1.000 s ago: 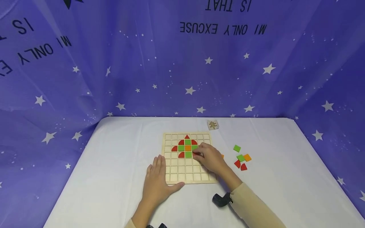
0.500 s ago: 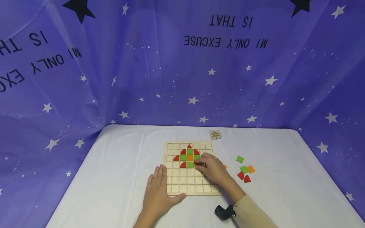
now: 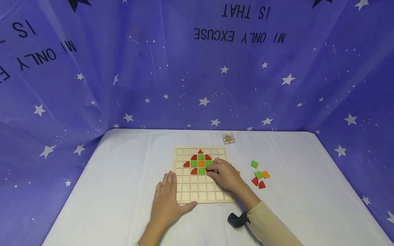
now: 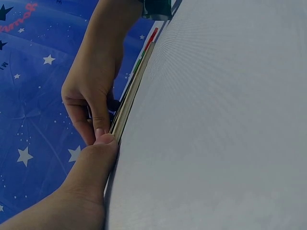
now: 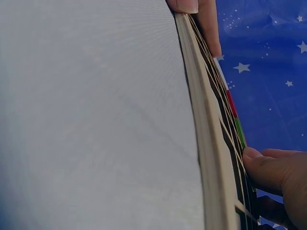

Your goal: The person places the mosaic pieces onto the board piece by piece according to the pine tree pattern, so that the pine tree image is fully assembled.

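A square wooden grid board (image 3: 194,188) lies on the white table. On it, red quarter-circle tiles (image 3: 194,157), green square tiles (image 3: 201,157), an orange square (image 3: 201,164) and a red triangle (image 3: 200,151) form a stepped shape. My left hand (image 3: 166,201) lies along the board's left side, fingers straight, thumb at the near edge. My right hand (image 3: 226,174) pinches a mostly hidden red tile (image 3: 207,169) right of the lowest green square. In the right wrist view, the right thumb and fingers (image 5: 283,175) are at the board's surface, the board seen edge-on.
To the right lie loose green squares (image 3: 254,164), an orange square (image 3: 265,174) and red quarter-circles (image 3: 262,185). Another orange piece (image 3: 238,173) shows partly behind the right hand. A small pattern card (image 3: 228,138) sits beyond the board. A blue star-printed curtain (image 3: 197,82) surrounds the table.
The head view tilts up and back down. Both hands keep about the same places on the board, the right fingertips staying beside the lowest green square.
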A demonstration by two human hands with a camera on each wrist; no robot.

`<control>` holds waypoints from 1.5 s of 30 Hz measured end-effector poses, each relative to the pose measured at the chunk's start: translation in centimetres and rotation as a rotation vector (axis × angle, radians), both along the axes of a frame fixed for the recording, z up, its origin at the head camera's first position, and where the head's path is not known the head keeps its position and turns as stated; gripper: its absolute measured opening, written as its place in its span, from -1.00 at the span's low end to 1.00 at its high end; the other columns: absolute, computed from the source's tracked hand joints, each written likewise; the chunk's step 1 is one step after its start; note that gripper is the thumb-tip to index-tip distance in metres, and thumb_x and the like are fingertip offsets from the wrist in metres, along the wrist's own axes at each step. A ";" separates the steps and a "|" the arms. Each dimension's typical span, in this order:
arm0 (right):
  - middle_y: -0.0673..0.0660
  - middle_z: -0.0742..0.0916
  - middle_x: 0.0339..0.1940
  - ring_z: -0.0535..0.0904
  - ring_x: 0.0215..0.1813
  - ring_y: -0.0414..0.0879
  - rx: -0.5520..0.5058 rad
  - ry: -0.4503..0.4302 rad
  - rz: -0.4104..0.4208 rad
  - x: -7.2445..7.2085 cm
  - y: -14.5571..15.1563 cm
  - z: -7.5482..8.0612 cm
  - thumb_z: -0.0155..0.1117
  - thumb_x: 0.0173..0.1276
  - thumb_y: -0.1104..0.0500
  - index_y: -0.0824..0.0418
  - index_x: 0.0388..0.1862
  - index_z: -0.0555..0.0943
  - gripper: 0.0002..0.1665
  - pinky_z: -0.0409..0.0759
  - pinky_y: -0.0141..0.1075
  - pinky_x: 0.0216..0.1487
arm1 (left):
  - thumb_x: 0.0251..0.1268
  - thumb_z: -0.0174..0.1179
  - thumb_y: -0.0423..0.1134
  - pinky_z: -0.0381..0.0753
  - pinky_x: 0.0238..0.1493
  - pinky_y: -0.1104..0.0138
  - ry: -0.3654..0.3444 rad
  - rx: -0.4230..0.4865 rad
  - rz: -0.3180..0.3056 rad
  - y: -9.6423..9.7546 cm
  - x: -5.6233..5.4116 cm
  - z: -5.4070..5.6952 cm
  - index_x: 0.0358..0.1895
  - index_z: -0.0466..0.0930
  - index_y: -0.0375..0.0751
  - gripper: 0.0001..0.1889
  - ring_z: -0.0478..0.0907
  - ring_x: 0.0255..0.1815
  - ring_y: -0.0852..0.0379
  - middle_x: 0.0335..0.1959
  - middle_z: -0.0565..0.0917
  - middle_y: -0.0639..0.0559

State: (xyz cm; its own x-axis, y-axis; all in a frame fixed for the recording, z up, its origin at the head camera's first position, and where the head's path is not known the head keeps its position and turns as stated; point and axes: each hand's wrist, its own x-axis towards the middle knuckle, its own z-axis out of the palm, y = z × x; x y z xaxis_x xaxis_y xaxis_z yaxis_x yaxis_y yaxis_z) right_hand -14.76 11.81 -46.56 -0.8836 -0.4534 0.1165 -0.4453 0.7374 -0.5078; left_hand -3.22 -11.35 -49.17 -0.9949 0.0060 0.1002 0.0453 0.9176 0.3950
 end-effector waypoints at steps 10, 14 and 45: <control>-0.23 0.59 -0.31 0.42 -0.26 -0.32 -0.026 -0.055 -0.005 -0.1 -0.8 0.1 0.41 0.30 -0.03 -0.02 -0.06 0.79 -0.73 0.47 -0.42 -0.30 | -0.16 0.08 0.71 -0.04 0.58 -0.08 -0.010 -0.023 -0.002 -1.0 -0.2 0.4 0.59 -0.09 -0.31 0.41 -0.10 0.66 -0.14 0.63 -0.03 -0.17; -0.22 0.62 -0.28 0.45 -0.20 -0.30 -0.026 -0.033 -0.010 -0.1 -0.3 0.3 0.44 0.28 0.00 0.01 -0.11 0.80 -0.76 0.51 -0.38 -0.22 | -0.17 0.09 0.70 -0.04 0.58 -0.07 -0.002 -0.001 0.001 -0.3 -0.3 0.2 0.59 -0.09 -0.31 0.41 -0.10 0.66 -0.14 0.63 -0.02 -0.17; -0.19 0.68 -0.18 0.47 -0.21 -0.23 -0.040 0.051 -0.064 0.2 2.8 1.0 0.41 0.31 -0.05 -0.03 0.06 0.73 -0.65 0.48 -0.35 -0.25 | -0.19 0.13 0.69 -0.02 0.58 -0.07 0.025 0.008 0.008 0.0 -0.1 0.0 0.59 -0.06 -0.30 0.40 -0.07 0.65 -0.13 0.63 0.01 -0.17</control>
State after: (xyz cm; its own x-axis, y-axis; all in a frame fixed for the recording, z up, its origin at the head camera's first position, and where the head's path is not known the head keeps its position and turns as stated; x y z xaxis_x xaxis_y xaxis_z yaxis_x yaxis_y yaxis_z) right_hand -14.53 14.62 -45.57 -0.9031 -0.3902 0.1793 -0.4240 0.7446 -0.5156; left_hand -3.32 -11.30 -49.22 -0.9921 -0.0032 0.1254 0.0478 0.9147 0.4014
